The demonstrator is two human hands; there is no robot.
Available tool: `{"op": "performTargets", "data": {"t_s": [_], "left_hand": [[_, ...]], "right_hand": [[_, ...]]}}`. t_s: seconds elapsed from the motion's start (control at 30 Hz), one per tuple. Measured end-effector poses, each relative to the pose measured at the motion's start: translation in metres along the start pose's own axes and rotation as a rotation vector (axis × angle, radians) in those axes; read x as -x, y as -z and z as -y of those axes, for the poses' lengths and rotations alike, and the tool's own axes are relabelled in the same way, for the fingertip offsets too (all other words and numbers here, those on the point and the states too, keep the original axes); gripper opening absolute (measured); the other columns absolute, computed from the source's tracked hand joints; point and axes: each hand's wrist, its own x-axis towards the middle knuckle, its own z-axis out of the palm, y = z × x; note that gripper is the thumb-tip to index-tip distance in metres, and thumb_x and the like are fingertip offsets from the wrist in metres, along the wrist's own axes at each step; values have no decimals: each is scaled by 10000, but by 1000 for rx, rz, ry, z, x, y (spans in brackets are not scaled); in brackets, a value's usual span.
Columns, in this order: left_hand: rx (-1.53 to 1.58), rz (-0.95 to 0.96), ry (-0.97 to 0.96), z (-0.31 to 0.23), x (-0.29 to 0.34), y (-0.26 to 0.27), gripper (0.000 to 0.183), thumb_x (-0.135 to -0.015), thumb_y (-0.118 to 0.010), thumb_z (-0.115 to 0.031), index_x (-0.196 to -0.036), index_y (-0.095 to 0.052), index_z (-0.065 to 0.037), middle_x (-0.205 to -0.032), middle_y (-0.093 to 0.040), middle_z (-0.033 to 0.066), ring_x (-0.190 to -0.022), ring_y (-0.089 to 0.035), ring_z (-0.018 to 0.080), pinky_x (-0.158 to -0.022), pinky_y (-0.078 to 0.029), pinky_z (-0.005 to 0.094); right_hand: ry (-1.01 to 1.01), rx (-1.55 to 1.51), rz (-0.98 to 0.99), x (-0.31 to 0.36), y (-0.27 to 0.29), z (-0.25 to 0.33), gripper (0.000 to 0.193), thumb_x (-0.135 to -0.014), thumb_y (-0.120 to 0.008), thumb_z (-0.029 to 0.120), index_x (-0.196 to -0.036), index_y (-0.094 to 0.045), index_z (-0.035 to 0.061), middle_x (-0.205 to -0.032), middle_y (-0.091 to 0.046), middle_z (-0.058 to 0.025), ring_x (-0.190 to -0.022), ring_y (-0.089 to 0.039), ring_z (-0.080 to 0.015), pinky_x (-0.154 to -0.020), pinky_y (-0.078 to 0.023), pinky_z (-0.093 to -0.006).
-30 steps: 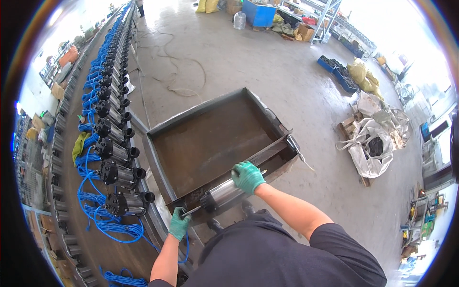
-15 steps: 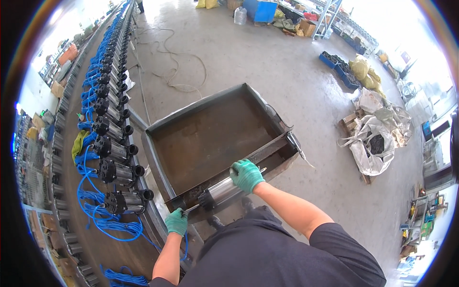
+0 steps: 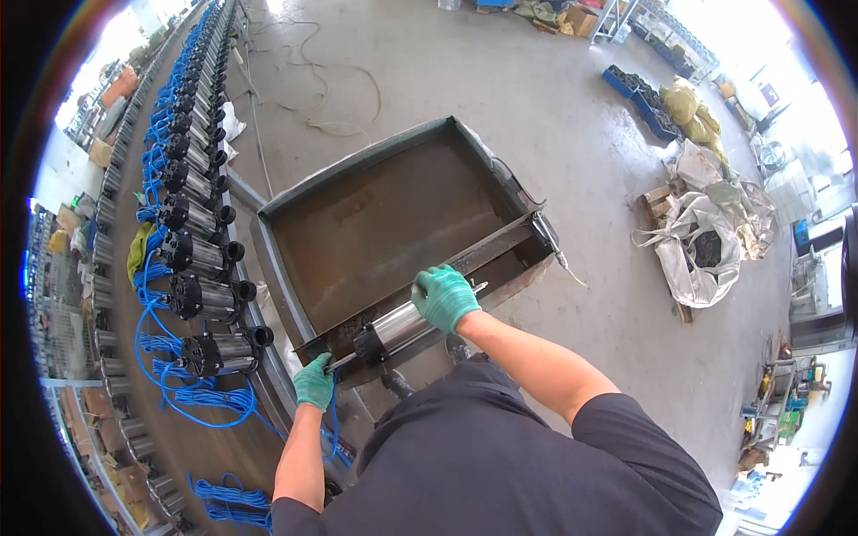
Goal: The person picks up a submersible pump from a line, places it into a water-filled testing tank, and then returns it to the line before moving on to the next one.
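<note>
a steel pump (image 3: 400,327) with a black end cap is lying across the near rim of a rusty metal tray (image 3: 384,223), tilted so its shiny end is pointing up to the right. the right hand (image 3: 444,297), in a green glove, is wrapping over the pump's upper end, fingers curled down around the body. the left hand (image 3: 314,381), also gloved green, is closing around the thin dark part sticking out past the black cap, at the tray's near left corner. both forearms are bare, coming up from a dark shirt.

the tray is sitting on the concrete floor (image 3: 554,116), empty-looking and brown inside, with a bar crossing its near part just behind the right hand. a thin tool with a cable (image 3: 552,243) is resting at the tray's right corner.

to the left, a long row of similar pumps (image 3: 192,214) is running away toward the top of the view, each with a black head, with blue hose (image 3: 170,375) looping among them and coiling near the bottom left. well apart to the right, white sacks (image 3: 706,241) are slumping on a pallet, with yellow bags (image 3: 688,107) and blue crates beyond them.
</note>
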Motion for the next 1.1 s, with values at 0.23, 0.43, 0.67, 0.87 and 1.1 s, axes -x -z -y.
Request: {"op": "performTargets", "data": {"t_s": [0.23,0.43,0.67,0.87,1.1], "left_hand": [[50,-29,133,-4,6,-2,438,-903,-747,-54,-1330,-683,-126,-1146,-771,121,-972,-750,249,-835,-578,387],[204,-198,389,-48,43,27,778,-834,-821,-87,-1530,-473,-108,-1135,-645,87,-934,-659,233,-875,-544,375],[334,-442,337,-90,62,26,570,-996,-696,-142,-1510,-475,-35,-1131,-637,69,-936,-614,152,-853,-535,323],[667,-341,287,-187,36,62,487,-1044,-656,-202,-1477,-511,-32,-1122,-665,65,-933,-636,116,-843,-538,283],[1034,-483,48,-253,-13,67,442,-1113,-504,-261,-1489,-437,-39,-1141,-668,129,-940,-699,193,-812,-600,323]], "right_hand": [[-95,-523,55,2,20,-10,383,-940,-685,291,-1208,-678,18,-1152,-704,-218,-1074,-684,-376,-969,-538,-449],[-592,60,-374,44,66,-221,388,-897,-725,223,-1194,-589,14,-1062,-685,-230,-952,-654,-423,-893,-535,-460],[-1131,-882,205,48,92,-270,227,-1034,-552,332,-1098,-581,116,-665,-539,-4,-478,-478,-139,-447,-396,-331],[-535,-1333,204,56,89,-90,182,-1043,-614,171,-1183,-526,95,-948,-633,-51,-797,-666,-193,-703,-595,-357],[145,-593,368,70,8,51,394,-913,-700,112,-1293,-610,58,-1151,-680,-230,-994,-659,-460,-827,-558,-507]]}}
